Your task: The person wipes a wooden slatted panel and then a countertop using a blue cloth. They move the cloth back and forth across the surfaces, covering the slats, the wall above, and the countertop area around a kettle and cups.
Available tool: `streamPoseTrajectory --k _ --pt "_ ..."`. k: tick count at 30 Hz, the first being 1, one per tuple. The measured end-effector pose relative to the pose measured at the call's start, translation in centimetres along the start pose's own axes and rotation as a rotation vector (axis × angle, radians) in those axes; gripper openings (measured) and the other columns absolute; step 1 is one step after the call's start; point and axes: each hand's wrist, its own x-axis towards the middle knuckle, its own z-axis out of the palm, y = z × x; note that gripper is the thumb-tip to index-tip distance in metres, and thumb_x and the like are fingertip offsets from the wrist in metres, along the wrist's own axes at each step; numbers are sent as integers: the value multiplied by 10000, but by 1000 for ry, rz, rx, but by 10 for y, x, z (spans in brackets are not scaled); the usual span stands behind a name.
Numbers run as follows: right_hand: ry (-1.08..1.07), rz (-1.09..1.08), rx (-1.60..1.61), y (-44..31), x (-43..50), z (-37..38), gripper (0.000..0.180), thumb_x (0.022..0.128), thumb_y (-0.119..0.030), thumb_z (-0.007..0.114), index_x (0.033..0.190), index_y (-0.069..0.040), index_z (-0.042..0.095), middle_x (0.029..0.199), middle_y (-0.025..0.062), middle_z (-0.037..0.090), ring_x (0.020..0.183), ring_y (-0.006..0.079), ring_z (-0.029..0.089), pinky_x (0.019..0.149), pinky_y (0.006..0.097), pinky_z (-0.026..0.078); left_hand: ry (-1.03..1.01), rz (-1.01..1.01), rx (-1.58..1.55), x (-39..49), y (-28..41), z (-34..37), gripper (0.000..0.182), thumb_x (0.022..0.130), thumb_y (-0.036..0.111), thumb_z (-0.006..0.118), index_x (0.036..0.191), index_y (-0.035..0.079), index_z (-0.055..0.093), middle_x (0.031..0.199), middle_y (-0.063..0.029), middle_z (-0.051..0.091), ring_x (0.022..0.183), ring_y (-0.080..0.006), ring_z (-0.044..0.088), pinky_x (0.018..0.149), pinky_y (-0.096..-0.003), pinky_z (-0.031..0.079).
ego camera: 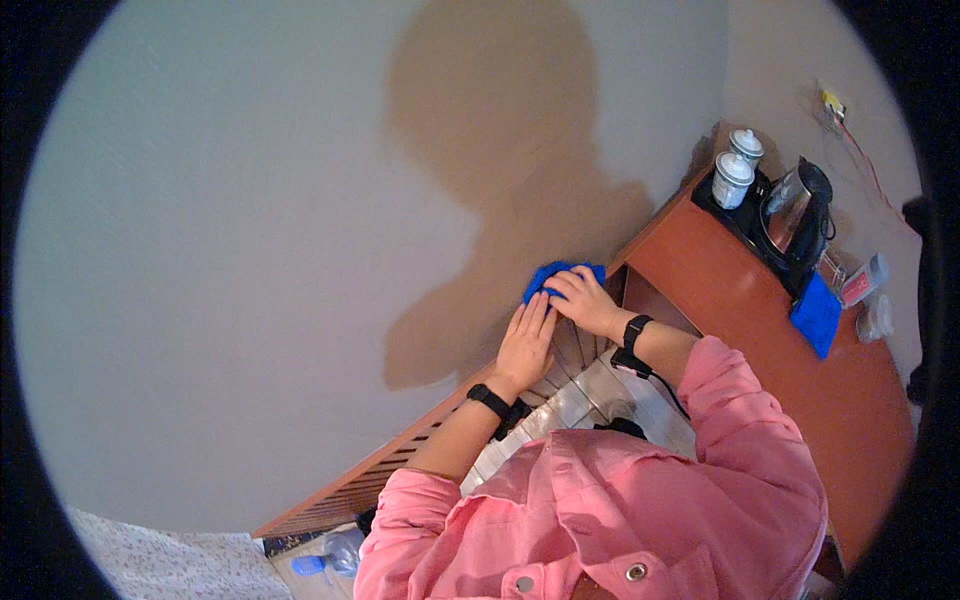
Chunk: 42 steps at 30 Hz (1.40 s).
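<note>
Both hands meet in front of me at a blue cloth (pixel 551 276), close to the pale wall and the top edge of a slatted wooden rack (pixel 442 409). My right hand (pixel 585 300) has its fingers bent over the cloth and grips it. My left hand (pixel 529 345) lies just beside it with straight fingers, their tips on the cloth's lower edge; whether it grips any of the cloth cannot be told. A second blue cloth (pixel 817 315) lies folded on the reddish wooden desk (pixel 780 375) to the right.
On the desk's far part, a black tray (pixel 739 225) holds two lidded white cups (pixel 731 180) and an electric kettle (pixel 795 206). A clear container (pixel 865 281) is near the wall. A wired socket (pixel 832 106) is above. Lower left are a blue-capped plastic bottle (pixel 337 553) and patterned fabric (pixel 180 559).
</note>
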Motion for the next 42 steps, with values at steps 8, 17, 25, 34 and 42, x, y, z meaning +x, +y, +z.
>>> streamPoseTrajectory --k 8,17,25,34,42 --pt "347 344 527 -84 80 1 283 905 -189 535 1144 -38 536 1203 148 518 1120 340 474 969 453 355 220 -36 39 -30 -10 -90 369 777 119 624 1079 -61 511 1406 -274 383 1354 -408 318 1118 -521 239" --pt "524 -91 413 -153 160 2 250 840 -199 560 1077 -120 565 1313 92 457 1175 268 466 958 443 358 480 -220 301 -101 -19 -142 336 798 80 616 1098 -26 508 1386 -245 403 1322 -447 353 1066 -570 279" --pt "526 170 218 -41 105 -31 248 871 -160 572 1114 -119 553 1296 116 485 1190 319 476 983 472 365 341 5 158 21 -5 -121 419 813 135 632 1186 -7 503 1463 -203 347 1378 -397 286 1116 -553 187" --pt "779 140 162 -12 155 -79 516 854 -129 552 1340 -66 390 1447 164 373 1279 364 397 1060 477 321 470 64 143 71 3 -179 479 751 94 630 1206 24 497 1457 -216 352 1382 -371 294 1114 -584 126" --pt "721 -232 368 -105 259 -91 470 874 -167 509 1320 -22 476 1410 129 441 1270 279 442 1001 419 371 815 -238 301 -26 -22 -236 478 765 125 601 1200 -40 489 1425 -306 340 1371 -416 288 1119 -562 124"
